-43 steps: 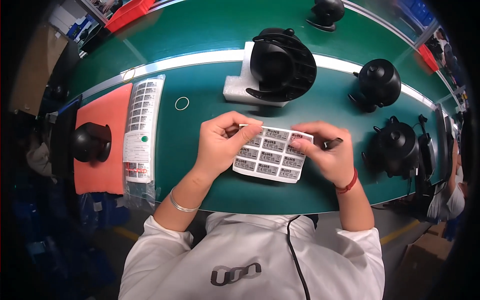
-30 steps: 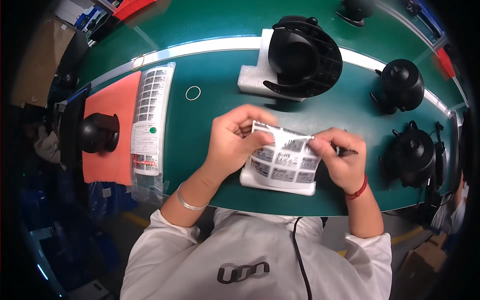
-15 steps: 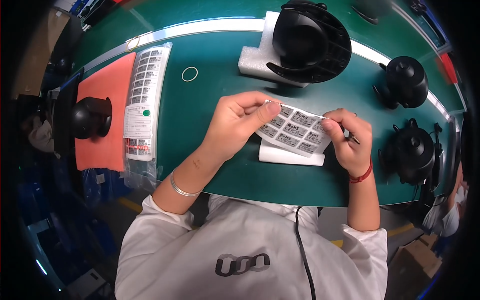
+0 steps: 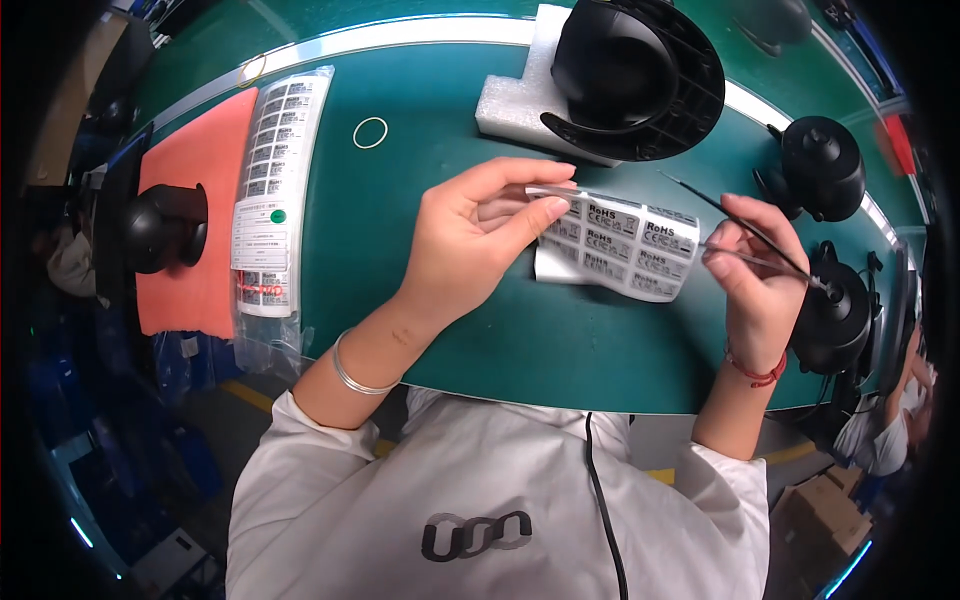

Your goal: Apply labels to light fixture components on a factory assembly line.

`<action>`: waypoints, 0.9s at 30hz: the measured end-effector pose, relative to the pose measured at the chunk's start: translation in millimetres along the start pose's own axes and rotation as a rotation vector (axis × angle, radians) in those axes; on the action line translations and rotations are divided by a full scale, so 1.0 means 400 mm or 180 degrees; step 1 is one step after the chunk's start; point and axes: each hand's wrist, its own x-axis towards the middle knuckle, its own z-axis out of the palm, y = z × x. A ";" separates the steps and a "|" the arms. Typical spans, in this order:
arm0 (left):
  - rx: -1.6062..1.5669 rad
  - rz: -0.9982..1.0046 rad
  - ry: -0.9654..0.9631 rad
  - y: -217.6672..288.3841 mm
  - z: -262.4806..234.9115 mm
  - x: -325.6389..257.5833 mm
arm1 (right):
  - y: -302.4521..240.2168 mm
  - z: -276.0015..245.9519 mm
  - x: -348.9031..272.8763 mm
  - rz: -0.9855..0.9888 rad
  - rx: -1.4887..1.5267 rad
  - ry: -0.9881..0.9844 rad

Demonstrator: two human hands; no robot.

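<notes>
My left hand point(image 4: 470, 240) pinches the left edge of a white sheet of small grey labels point(image 4: 620, 240), held just above the green bench. My right hand point(image 4: 757, 280) grips thin black tweezers point(image 4: 745, 228); their points rest at the sheet's right edge. A second white sheet lies flat under the held one. Directly behind the sheet, a large black round device point(image 4: 635, 75) sits on a white foam block point(image 4: 520, 105).
A clear bag of label sheets point(image 4: 272, 190) lies at the left beside an orange mat point(image 4: 200, 210) carrying a black device point(image 4: 165, 228). A rubber band ring point(image 4: 370, 132) lies behind. Black round devices point(image 4: 820, 165) stand along the right point(image 4: 835, 320).
The label sheet was lifted and bent, then raised off the lower sheet. My right hand now brings the tweezers to its right edge. The view has shifted closer to the bench.
</notes>
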 end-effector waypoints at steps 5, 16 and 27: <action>-0.0140 0.0151 0.0089 -0.004 0.001 0.002 | 0.007 0.003 -0.012 -0.1539 -0.0903 0.0697; -0.0198 0.0194 -0.0032 -0.006 -0.008 -0.002 | -0.026 0.009 -0.056 -0.2584 -0.1188 0.0734; 0.0840 0.0398 -0.0364 0.008 0.001 -0.015 | -0.043 0.111 -0.011 -0.2212 -0.1651 -0.0415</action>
